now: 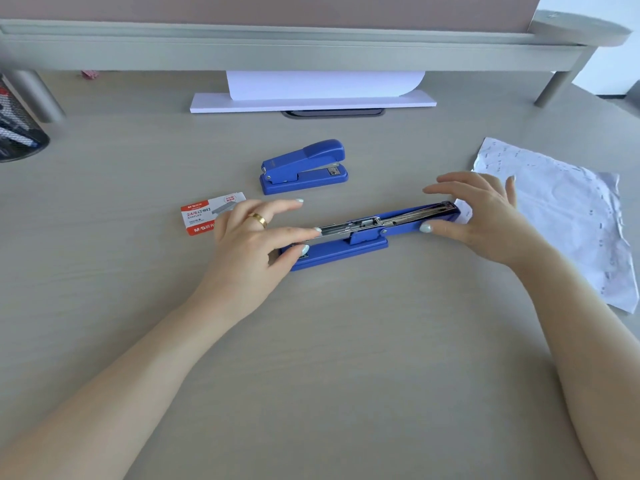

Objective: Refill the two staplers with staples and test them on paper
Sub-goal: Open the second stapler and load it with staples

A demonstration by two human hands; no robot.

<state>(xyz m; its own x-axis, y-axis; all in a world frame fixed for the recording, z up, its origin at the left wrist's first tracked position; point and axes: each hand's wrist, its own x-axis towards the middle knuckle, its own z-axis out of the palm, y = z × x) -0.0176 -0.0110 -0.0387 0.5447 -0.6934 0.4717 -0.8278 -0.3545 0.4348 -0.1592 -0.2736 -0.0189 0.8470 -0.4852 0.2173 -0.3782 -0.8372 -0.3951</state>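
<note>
Red-and-white staple box [207, 216] lies at left, apparently closed. Left hand [254, 237] pinches the metal staple rail of the opened stapler [363, 233], lying near centre; its lid is folded flat rightward, held by the right hand [481, 216] between thumb and loosely extended fingers. Second stapler [304, 167] sits closed behind. Crumpled paper [568, 216] lies right. Loading appears underway; testing likely remains.
</note>
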